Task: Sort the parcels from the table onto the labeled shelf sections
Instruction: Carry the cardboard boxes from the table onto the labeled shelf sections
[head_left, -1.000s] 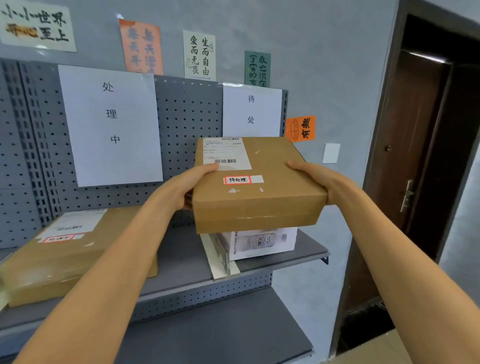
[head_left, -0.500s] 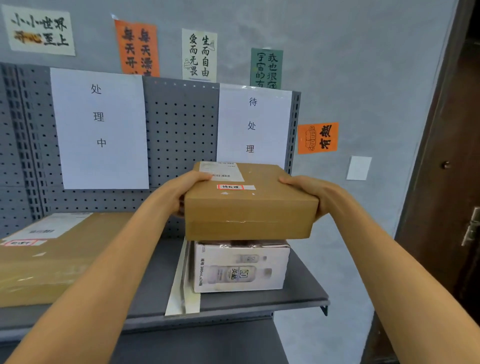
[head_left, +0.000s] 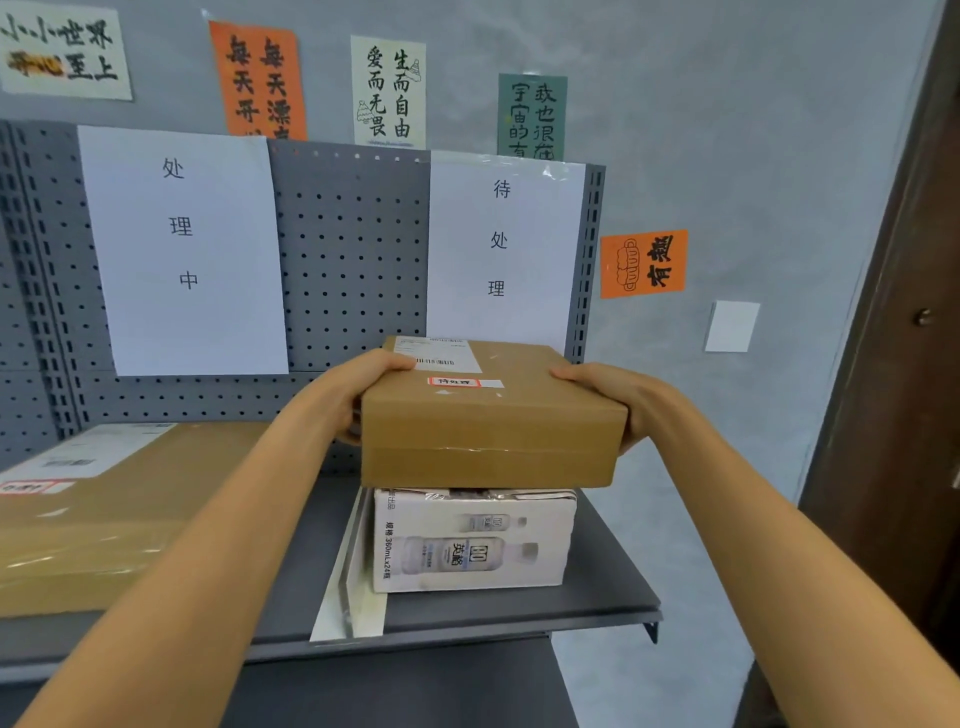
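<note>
Under the right-hand paper sign of the grey shelf, the brown parcel sits at or just above the white carton. The left hand and right hand grip its sides. Best to lower it flat, square on the carton, before letting go. A larger parcel lies further left; pegboard, posters and a dark door surround.

White sheet showing 处理中, right sheet showing 待处理, parcel sticker reading 待处理, white carton reading 360mL×24.

Single head view, close, facing shelf
</note>
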